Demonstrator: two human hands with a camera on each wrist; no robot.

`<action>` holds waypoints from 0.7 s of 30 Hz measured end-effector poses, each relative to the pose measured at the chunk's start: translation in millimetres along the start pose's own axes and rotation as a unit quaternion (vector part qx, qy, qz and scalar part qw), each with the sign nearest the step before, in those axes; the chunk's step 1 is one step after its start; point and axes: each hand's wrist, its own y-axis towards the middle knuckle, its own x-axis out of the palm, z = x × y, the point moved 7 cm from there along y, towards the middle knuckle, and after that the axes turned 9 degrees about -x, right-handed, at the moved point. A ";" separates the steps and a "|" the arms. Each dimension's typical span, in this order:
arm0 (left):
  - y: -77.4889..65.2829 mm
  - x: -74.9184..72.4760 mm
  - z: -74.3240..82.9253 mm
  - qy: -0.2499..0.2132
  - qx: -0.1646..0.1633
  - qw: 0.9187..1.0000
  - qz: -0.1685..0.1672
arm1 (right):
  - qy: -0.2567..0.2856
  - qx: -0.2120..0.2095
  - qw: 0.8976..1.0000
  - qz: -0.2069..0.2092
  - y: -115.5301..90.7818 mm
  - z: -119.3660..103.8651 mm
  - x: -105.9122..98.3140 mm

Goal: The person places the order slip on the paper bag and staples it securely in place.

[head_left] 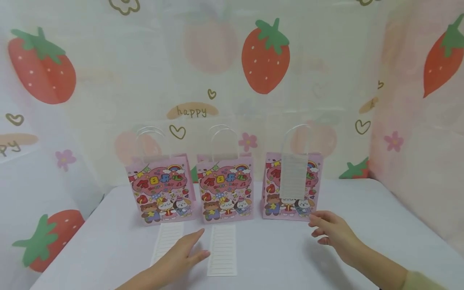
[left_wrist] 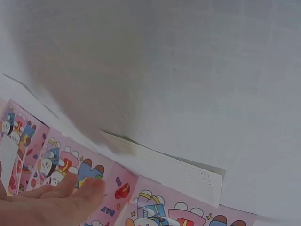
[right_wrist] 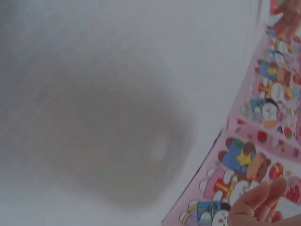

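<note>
Three pink paper gift bags with cartoon animals stand in a row: left [head_left: 164, 215], middle [head_left: 224, 193] and right [head_left: 272, 205]. A white ribbed strip [head_left: 293, 177] hangs upright over the right bag's front, its top near the handle. My right hand [head_left: 335, 233] is beside that bag's lower right corner, fingers loosely bent and holding nothing. My left hand [head_left: 181, 255] hovers over the table between two more white strips, one before the left bag [head_left: 169, 237] and one before the middle bag [head_left: 222, 253]. Its fingers are extended with nothing between them.
A white-covered table [head_left: 275, 257] carries everything. Behind it hangs a pale curtain [head_left: 319, 80] printed with strawberries, hearts and flowers, and similar sheets close off both sides. Clear looped handles [head_left: 224, 128] rise above the bags.
</note>
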 end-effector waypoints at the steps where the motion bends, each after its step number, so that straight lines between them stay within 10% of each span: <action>1: 0.8 0.1 -0.2 0.001 0.003 1.000 0.001 | 0.004 -0.003 1.000 -0.001 -0.1 -0.4 4.5; 21: 7.7 0.1 3.6 0.070 0.005 0.997 0.014 | 0.008 -0.036 0.992 -0.118 -1.0 5.6 90.9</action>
